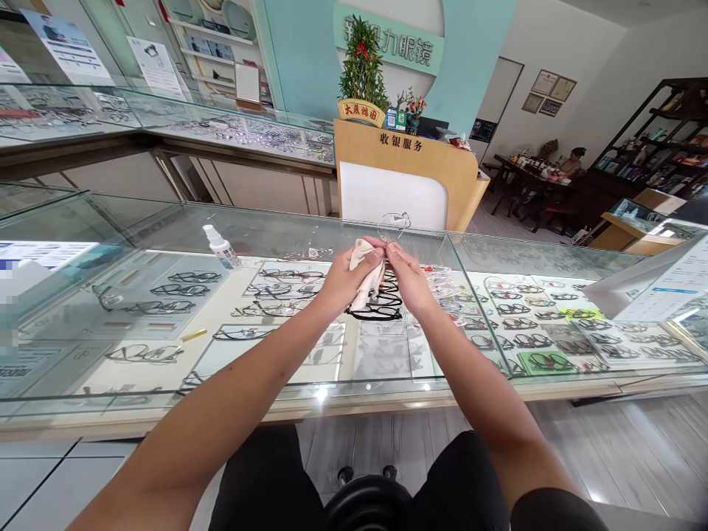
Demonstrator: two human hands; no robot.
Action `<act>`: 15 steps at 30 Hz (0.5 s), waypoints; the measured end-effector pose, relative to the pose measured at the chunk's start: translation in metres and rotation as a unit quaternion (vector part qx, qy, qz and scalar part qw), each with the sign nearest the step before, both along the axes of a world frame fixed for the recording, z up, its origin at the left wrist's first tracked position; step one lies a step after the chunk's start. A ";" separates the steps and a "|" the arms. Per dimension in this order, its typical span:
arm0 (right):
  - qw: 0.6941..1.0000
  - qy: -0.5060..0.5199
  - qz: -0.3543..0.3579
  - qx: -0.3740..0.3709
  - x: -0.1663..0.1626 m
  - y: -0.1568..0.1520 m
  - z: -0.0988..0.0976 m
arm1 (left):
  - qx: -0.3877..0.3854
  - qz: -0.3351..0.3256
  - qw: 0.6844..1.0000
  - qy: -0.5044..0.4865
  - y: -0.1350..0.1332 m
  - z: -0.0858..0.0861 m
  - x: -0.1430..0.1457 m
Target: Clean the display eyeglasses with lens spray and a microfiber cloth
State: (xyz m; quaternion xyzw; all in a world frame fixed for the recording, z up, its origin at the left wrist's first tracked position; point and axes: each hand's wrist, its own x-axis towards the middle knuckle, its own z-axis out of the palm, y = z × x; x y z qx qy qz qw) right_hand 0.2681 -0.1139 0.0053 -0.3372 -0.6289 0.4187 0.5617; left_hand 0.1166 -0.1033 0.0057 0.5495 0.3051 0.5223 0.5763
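Note:
Both hands meet above the glass counter. My left hand [349, 276] is closed around a cream cloth [365, 287], which hangs down between the palms. My right hand [408, 276] pinches a pair of thin-rimmed eyeglasses [394, 223] by the fingertips, close against the left fingers. One round lens rim sticks up above the hands; the rest of the frame is hidden by the fingers and cloth. Below, under the glass, lies a row of black eyeglass frames [381, 310]. To the left of the hands, a white spray bottle [221, 249] stands on the counter.
The glass display counter [310, 387] spans the view, with many eyeglasses inside. Another pair of glasses [307, 254] lies behind my left hand. A white sign [658, 284] stands at the right. Beyond is a wooden cashier desk [406, 173]; a person [572, 164] sits at a far table.

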 end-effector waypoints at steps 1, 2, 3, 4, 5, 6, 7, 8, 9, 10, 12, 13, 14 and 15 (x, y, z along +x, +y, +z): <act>1.000 -0.001 -0.003 0.003 0.000 -0.001 0.001 | -0.001 0.000 1.000 -0.003 0.000 0.000 0.000; 1.000 0.003 -0.006 0.002 -0.001 -0.001 0.001 | -0.003 0.005 1.000 -0.001 0.001 0.000 -0.001; 1.000 0.009 -0.009 -0.002 -0.001 -0.001 0.001 | -0.005 0.014 1.000 0.007 0.001 0.000 -0.001; 1.000 0.019 -0.012 -0.008 0.000 -0.001 0.001 | -0.003 0.026 0.999 0.022 0.002 -0.001 -0.001; 0.999 0.032 -0.016 -0.014 0.000 -0.001 0.001 | 0.002 0.040 0.998 0.041 0.003 -0.002 -0.002; 0.999 0.046 -0.020 -0.018 0.001 0.000 0.000 | 0.007 0.048 0.997 0.058 0.004 -0.003 -0.002; 0.998 0.059 -0.025 -0.021 0.002 0.002 0.000 | 0.009 0.048 0.996 0.070 0.004 -0.003 -0.002; 0.997 0.070 -0.030 -0.023 0.003 0.003 -0.001 | 0.005 0.039 0.996 0.076 0.005 -0.004 -0.002; 0.996 0.078 -0.035 -0.024 0.004 0.005 -0.002 | -0.002 0.022 0.997 0.074 0.005 -0.004 -0.002; 0.996 0.083 -0.038 -0.024 0.005 0.007 -0.003 | -0.013 0.003 0.998 0.068 0.005 -0.003 -0.003; 0.995 0.086 -0.043 -0.022 0.008 0.009 -0.004 | -0.031 -0.031 0.997 0.057 0.004 -0.002 -0.004; 0.995 0.084 -0.046 -0.022 0.009 0.010 -0.004 | -0.036 -0.044 0.997 0.054 0.004 -0.002 -0.005; 0.995 0.082 -0.050 -0.025 0.010 0.011 -0.004 | -0.040 -0.059 0.996 0.051 0.004 -0.001 -0.006; 0.995 0.079 -0.055 -0.032 0.011 0.011 -0.003 | -0.044 -0.074 0.995 0.047 0.004 -0.001 -0.007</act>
